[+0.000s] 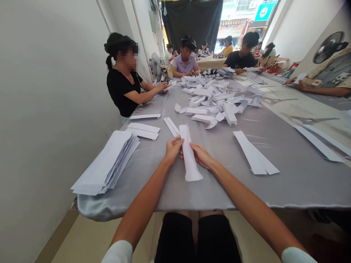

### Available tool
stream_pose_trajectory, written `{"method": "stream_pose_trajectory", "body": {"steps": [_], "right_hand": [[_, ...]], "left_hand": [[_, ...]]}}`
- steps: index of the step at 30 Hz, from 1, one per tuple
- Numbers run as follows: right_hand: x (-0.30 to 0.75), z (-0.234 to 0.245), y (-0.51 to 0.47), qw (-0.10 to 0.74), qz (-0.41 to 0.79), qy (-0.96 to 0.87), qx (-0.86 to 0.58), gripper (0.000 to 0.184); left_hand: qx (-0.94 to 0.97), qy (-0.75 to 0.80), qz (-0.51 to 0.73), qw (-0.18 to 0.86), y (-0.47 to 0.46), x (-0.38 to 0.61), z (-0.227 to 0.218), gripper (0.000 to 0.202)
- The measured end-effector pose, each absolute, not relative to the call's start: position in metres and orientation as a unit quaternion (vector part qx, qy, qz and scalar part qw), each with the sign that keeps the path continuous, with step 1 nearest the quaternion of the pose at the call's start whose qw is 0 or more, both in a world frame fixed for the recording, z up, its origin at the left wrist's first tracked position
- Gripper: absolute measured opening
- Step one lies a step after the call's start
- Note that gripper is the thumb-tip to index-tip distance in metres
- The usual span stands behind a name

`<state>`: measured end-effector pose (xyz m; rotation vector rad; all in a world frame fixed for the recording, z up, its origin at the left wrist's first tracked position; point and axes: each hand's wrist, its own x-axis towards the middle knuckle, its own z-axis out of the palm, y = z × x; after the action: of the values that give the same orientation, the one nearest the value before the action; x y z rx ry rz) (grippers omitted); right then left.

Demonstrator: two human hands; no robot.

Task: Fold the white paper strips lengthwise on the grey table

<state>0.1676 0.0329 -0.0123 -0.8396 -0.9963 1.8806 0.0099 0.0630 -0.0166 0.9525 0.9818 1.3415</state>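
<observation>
Between my two hands a white folded paper box, long and narrow, is held up over the grey cloth. My left hand grips its left side, thumb on the near face and fingers curled behind. From the right, my right hand pinches the opposite side, its fingers partly hidden by the paper. Just beyond my left hand lies a flat narrow strip of white paper. To the left rests a thick stack of white paper sheets, and a single flat sheet lies to the right.
A large heap of folded white paper pieces covers the table's middle. More flat sheets lie at the left and others at the far right. Co-workers sit around the table, one person close on the left beside the wall.
</observation>
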Motion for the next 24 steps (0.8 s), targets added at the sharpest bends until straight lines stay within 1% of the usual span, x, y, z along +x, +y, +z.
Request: {"method": "stream_pose_trajectory", "body": {"steps": [1, 3, 8, 14, 16, 20, 22, 24], "right_hand": [[0.167, -0.015, 0.033, 0.422, 0.732, -0.410, -0.344, 0.035], [0.166, -0.018, 0.034, 0.440, 0.697, -0.432, -0.365, 0.032], [0.168, -0.019, 0.032, 0.460, 0.639, -0.474, -0.394, 0.039], [0.170, -0.015, 0.031, 0.441, 0.634, -0.507, -0.383, 0.034], [0.171, -0.014, 0.032, 0.440, 0.636, -0.507, -0.380, 0.035], [0.176, -0.011, 0.034, 0.481, 0.584, -0.518, -0.398, 0.041], [0.180, -0.010, 0.035, 0.500, 0.552, -0.530, -0.406, 0.040], [0.183, -0.010, 0.036, 0.500, 0.540, -0.544, -0.404, 0.037]], "left_hand": [[0.408, 0.423, 0.569, 0.575, 0.062, 0.010, -0.016, 0.058], [0.413, 0.424, 0.567, 0.573, 0.060, 0.011, -0.014, 0.062], [0.442, 0.413, 0.551, 0.574, 0.058, 0.011, -0.013, 0.057], [0.466, 0.404, 0.513, 0.597, 0.054, 0.008, -0.009, 0.051], [0.470, 0.400, 0.500, 0.608, 0.053, 0.007, -0.008, 0.049], [0.490, 0.387, 0.455, 0.635, 0.050, 0.003, -0.007, 0.050], [0.506, 0.378, 0.418, 0.653, 0.049, 0.002, -0.007, 0.048], [0.520, 0.376, 0.384, 0.664, 0.048, 0.002, -0.007, 0.045]]}}
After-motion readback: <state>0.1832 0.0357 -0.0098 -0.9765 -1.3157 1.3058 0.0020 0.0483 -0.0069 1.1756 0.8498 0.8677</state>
